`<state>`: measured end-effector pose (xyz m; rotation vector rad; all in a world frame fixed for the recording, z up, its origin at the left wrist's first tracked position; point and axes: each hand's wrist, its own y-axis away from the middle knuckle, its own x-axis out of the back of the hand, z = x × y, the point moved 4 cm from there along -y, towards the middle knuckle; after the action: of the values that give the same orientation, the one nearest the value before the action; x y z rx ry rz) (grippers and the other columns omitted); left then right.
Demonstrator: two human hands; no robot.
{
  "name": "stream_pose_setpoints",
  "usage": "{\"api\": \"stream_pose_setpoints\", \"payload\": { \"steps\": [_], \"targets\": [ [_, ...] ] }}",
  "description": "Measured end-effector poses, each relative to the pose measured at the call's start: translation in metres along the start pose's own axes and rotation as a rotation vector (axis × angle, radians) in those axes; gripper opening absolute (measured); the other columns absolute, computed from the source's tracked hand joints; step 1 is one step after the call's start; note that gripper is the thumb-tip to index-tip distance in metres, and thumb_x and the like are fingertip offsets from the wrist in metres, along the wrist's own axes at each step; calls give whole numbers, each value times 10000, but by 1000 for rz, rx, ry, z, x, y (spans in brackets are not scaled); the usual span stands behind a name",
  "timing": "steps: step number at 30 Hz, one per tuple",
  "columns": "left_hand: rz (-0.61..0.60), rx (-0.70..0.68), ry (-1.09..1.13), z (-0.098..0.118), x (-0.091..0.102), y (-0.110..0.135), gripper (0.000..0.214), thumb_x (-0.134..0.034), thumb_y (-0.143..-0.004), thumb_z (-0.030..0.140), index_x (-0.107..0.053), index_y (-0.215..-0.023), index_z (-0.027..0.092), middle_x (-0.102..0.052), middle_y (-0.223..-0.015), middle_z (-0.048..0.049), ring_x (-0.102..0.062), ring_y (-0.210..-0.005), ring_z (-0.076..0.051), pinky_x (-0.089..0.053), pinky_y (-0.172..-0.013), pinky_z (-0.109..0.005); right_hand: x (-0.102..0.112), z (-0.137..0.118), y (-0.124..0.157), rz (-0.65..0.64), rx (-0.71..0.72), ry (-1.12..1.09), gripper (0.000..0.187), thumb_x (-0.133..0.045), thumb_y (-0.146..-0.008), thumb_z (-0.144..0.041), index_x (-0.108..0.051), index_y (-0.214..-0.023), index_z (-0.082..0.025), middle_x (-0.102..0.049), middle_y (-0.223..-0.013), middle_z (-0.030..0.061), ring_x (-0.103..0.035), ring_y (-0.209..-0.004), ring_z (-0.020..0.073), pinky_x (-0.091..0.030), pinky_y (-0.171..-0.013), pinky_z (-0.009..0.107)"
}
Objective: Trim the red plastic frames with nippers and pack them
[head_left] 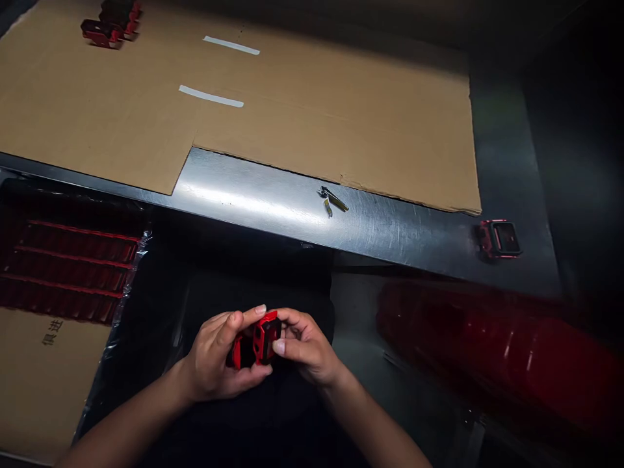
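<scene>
Red-and-black plastic part (pixel 266 338), long axis pointing forward, fingers of left hand (pixel 214 357) and right hand (pixel 307 344) gripping it, steel worktop (pixel 273 201) beyond, cardboard sheet (pixel 292 130) atop

Steel bench (pixel 253 201) w/ cardboard sheet (pixel 331 130) on top; dark wall (pixel 580 149) at R.

Two dark printed Chinese characters (pixel 52 331), apparently 俱进, stand rotated on the brown cardboard sheet (pixel 43 416) at eight o'clock of the view; no other marking is legible anywhere.
</scene>
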<state>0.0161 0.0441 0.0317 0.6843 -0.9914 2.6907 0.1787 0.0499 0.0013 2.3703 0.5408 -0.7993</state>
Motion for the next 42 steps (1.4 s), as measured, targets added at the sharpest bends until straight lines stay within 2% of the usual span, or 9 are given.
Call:
{"api": "stream_pose_setpoints", "payload": {
  "steps": [8, 13, 16, 22, 26, 28, 32, 36, 42],
  "targets": [
    [38, 311, 91, -7, -3, 4, 990, -701, -846, 567, -169, -1603, 215, -681, -1220, -184, -697, -707, -139, -643, -695, -321, 0, 16, -4, 10, -147, -235, 406, -806, -787, -372, -703, -1102, -139, -724, -872, 58, -678, -659, 121, -562, -562, 195],
    [-12, 457, 80, -11, -3, 8, 959, -685, -850, 586, -173, -1596, 269, -669, -1237, -163, -685, -700, -133, -644, -678, -319, 2, 17, -4, 37, -171, -259, 446, -820, -781, -383, -671, -1131, -149, -701, -813, 24, -651, -565, 107, -558, -530, 210],
    [-78, 439, 41, -12, -5, 10, 960, -732, -841, 480, -179, -1594, 260, -663, -1242, -156, -692, -733, -151, -653, -713, -349, 0, 7, -4, 101, -107, -161, 416, -852, -754, -357, -685, -1080, -162, -666, -722, -15, -592, -541, 73, -501, -518, 172],
    [-195, 375, 7, -13, -15, 15, 843, -710, -821, 227, -296, -1555, 248, -569, -1367, -168, -630, -1219, -285, -622, -927, -422, -6, -7, 1, 200, -57, 290, 383, -879, -705, -315, -730, -1037, -197, -643, -752, -32, -559, -624, 80, -476, -605, 214],
    [-156, 446, 141, -19, -12, 19, 746, -759, -806, 272, -415, -1468, 266, -561, -1387, -157, -594, -1275, -300, -572, -1013, -477, -8, -23, 6, 168, 62, 570, 372, -808, -798, -369, -727, -1127, -215, -651, -732, -23, -561, -604, 96, -476, -585, 233],
    [-92, 476, 286, -24, -9, 22, 749, -773, -815, 368, -418, -1468, 274, -578, -1378, -159, -598, -1274, -304, -567, -1014, -484, -3, -52, 7, 299, 317, 785, 313, -755, -857, -355, -721, -1139, -223, -672, -750, -5, -598, -643, 122, -512, -634, 265],
    [30, 515, 533, -30, -5, 29, 786, -771, -823, 452, -391, -1495, 307, -553, -1426, -176, -608, -1263, -318, -606, -935, -456, 13, -125, -1, 823, 855, 1404, 406, -754, -839, -387, -684, -1201, -215, -696, -1058, 94, -625, -1000, 254, -525, -894, 431],
    [59, 530, 599, -29, -5, 29, 792, -768, -831, 437, -375, -1510, 327, -527, -1457, -192, -683, -1098, -281, -643, -789, -395, 41, -170, -36, 1098, 718, 1655, 778, -767, -720, -637, -604, -1335, -190, -602, -1137, 135, -549, -1102, 349, -470, -962, 567],
    [81, 551, 622, -26, -5, 29, 777, -771, -823, 449, -402, -1494, 318, -551, -1428, -192, -704, -978, -241, -644, -739, -368, 50, -187, -60, 1130, 633, 1668, 485, -704, -783, -644, -751, -1040, -235, -592, -977, 77, -582, -950, 289, -501, -879, 513]
  ]
}}
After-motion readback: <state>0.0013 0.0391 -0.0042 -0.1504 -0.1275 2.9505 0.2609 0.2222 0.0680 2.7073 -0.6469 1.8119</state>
